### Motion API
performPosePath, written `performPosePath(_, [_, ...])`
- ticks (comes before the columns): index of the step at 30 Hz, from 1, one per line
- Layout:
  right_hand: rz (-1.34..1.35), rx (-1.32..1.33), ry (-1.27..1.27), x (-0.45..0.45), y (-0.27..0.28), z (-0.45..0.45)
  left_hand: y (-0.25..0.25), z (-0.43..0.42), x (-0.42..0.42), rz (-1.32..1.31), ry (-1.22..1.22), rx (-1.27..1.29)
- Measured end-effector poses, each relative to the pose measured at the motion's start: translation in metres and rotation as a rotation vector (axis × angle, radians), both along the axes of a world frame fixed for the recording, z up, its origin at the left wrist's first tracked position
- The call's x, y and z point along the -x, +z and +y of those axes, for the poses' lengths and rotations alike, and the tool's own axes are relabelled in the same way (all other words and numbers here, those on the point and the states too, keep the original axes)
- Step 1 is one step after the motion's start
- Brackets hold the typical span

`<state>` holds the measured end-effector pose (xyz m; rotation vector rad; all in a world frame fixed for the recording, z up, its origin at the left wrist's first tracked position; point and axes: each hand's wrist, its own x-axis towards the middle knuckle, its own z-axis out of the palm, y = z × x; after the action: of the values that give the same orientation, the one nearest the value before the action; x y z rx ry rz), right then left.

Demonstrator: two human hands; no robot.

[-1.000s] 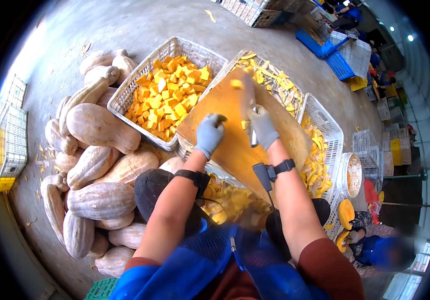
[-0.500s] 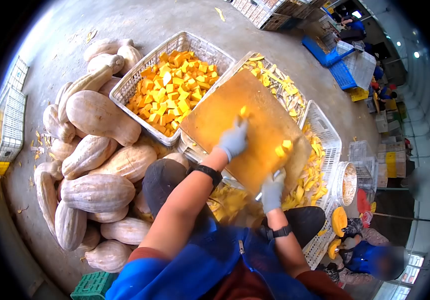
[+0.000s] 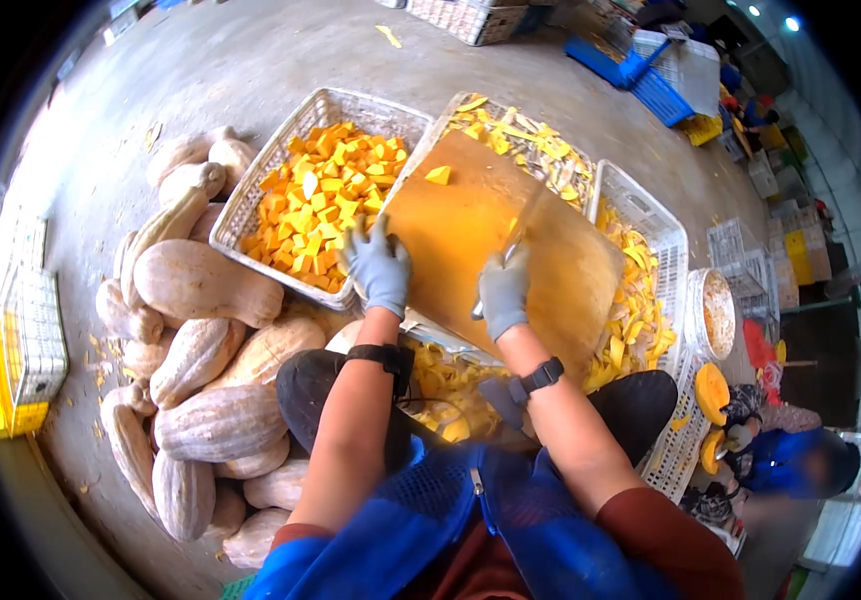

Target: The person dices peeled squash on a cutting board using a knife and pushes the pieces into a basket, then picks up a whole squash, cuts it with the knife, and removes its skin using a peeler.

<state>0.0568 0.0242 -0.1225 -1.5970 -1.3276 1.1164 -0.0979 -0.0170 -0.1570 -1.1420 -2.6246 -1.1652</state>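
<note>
My left hand (image 3: 378, 268), in a grey glove, is at the left edge of the wooden cutting board (image 3: 451, 235), beside the crate (image 3: 241, 212) of orange pumpkin cubes (image 3: 321, 200). Its fingers are spread, and I see nothing held in them. My right hand (image 3: 504, 292), gloved too, is closed round the handle of a knife (image 3: 529, 218) over the middle of the board. The blade points away from me and is blurred. One pumpkin piece (image 3: 439, 175) lies near the board's far corner.
Whole tan pumpkins (image 3: 221, 420) are heaped on the floor at left. Crates of peelings (image 3: 541, 150) stand beyond and right of the board, with a white bucket (image 3: 711, 315) farther right. Another person (image 3: 791, 460) sits at lower right near halved pumpkins (image 3: 712, 392).
My left hand has moved from the board's middle to its left edge, fingers spreading. My right hand has brought the knife leftward over the board. The pieces beside the knife are gone from there.
</note>
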Motion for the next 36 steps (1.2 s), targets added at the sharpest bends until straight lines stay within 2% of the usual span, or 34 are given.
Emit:
performPosePath(1, [0.051, -0.005, -0.050, -0.004, -0.015, 0.006, -0.008, 0.003, 0.002, -0.041, 0.055, 0.051])
performPosePath(3, [0.009, -0.035, 0.011, -0.004, -0.049, 0.016, -0.023, 0.003, 0.008, 0.006, 0.123, 0.148])
performPosePath(4, [-0.011, -0.052, 0.041, 0.007, -0.029, 0.011, -0.023, 0.001, 0.010, 0.024, 0.146, 0.194])
performPosePath(6, [0.302, 0.212, 0.237, 0.014, 0.028, -0.005, -0.016, 0.000, 0.016, -0.210, 0.066, 0.299])
performPosePath(7, [0.222, 0.147, 0.359, 0.012, 0.027, -0.005, -0.013, -0.002, 0.018, -0.140, 0.010, 0.370])
performPosePath(8, [0.138, 0.079, 0.474, 0.008, 0.026, -0.004, -0.012, -0.005, 0.018, -0.096, -0.012, 0.330])
performPosePath(9, [0.045, 0.010, 0.574, 0.003, 0.027, -0.002, -0.029, -0.004, 0.023, 0.052, -0.017, 0.335])
performPosePath(10, [-0.117, -0.165, 0.492, -0.002, 0.021, -0.002, -0.047, -0.001, 0.037, 0.104, -0.115, 0.339])
performPosePath(11, [-0.299, -0.326, 0.392, -0.012, 0.009, -0.003, -0.048, -0.001, 0.041, 0.107, -0.187, 0.375])
performPosePath(12, [-0.501, -0.469, 0.289, -0.033, 0.001, -0.007, -0.032, -0.002, 0.034, 0.073, -0.161, 0.468])
performPosePath(13, [-0.651, -0.403, 0.234, -0.059, 0.000, -0.012, -0.058, -0.001, 0.046, 0.071, -0.165, 0.332])
performPosePath(14, [-0.786, -0.334, 0.182, -0.080, 0.001, -0.018, -0.044, -0.001, 0.043, 0.011, -0.148, 0.392])
performPosePath(15, [-0.907, -0.260, 0.143, -0.096, 0.000, -0.024, -0.073, -0.001, 0.057, 0.070, -0.171, 0.286])
performPosePath(20, [-0.984, -0.072, 0.221, -0.134, -0.041, -0.063, -0.057, -0.015, 0.058, -0.136, -0.165, 0.379])
performPosePath(22, [-0.994, -0.047, 0.249, -0.133, -0.042, -0.072, -0.057, -0.026, 0.060, -0.303, -0.213, 0.359])
performPosePath(24, [-0.968, -0.023, 0.264, -0.135, -0.027, -0.076, -0.113, -0.031, 0.088, -0.764, -0.245, 0.037])
performPosePath(25, [-0.915, 0.009, 0.302, -0.141, -0.023, -0.076, -0.100, -0.039, 0.081, -0.854, -0.226, 0.041])
performPosePath(26, [-0.845, -0.009, 0.311, -0.145, -0.025, -0.076, -0.088, -0.045, 0.070, -0.785, -0.210, 0.001])
performPosePath(28, [-0.705, -0.049, 0.328, -0.154, -0.024, -0.073, -0.087, -0.049, 0.077, -0.770, -0.135, 0.080])
performPosePath(29, [-0.696, -0.052, 0.352, -0.163, -0.017, -0.068, -0.089, -0.049, 0.081, -0.800, -0.154, 0.077])
performPosePath(31, [-0.693, -0.076, 0.410, -0.192, 0.034, -0.051, -0.123, -0.045, 0.110, -1.018, -0.228, -0.029])
performPosePath(32, [-0.636, -0.177, 0.303, -0.215, 0.053, -0.039, -0.139, -0.043, 0.124, -1.128, -0.256, -0.076])
performPosePath(33, [-0.678, -0.397, 0.090, -0.245, 0.035, -0.018, -0.118, -0.047, 0.100, -1.035, -0.234, -0.126])
performPosePath(34, [-0.531, -0.258, 0.109, -0.283, 0.065, -0.006, -0.097, -0.042, 0.078, -0.939, -0.206, -0.186])
performPosePath(35, [-0.603, -0.455, -0.013, -0.320, 0.067, 0.015, -0.096, -0.032, 0.078, -0.877, -0.175, -0.106])
performPosePath(36, [-0.669, -0.512, -0.098, -0.369, 0.057, 0.030, -0.101, -0.031, 0.083, -0.822, -0.133, -0.024])
